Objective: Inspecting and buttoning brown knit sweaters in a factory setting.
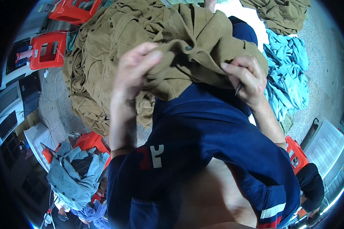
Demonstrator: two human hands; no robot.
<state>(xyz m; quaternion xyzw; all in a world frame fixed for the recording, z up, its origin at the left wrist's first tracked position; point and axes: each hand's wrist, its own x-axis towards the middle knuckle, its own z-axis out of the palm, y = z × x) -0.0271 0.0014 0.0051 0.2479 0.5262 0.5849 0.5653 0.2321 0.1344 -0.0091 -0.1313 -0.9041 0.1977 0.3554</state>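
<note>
An olive-brown garment [191, 49] with a dark button lies bunched over my lap, above my dark blue shorts. My left hand [135, 68] pinches a fold of this cloth at its left side. My right hand [246, 78] grips the cloth's right edge and also holds a small dark pointed tool, seemingly thread snips, between its fingers. Both hands are held up close under the camera, a hand's width apart.
A big heap of olive-brown garments [99, 57] lies on the floor to the left. Light blue clothes [288, 76] are piled at right, grey-blue ones [74, 171] at lower left. Red plastic stools [47, 49] stand at upper left and another [296, 152] at right.
</note>
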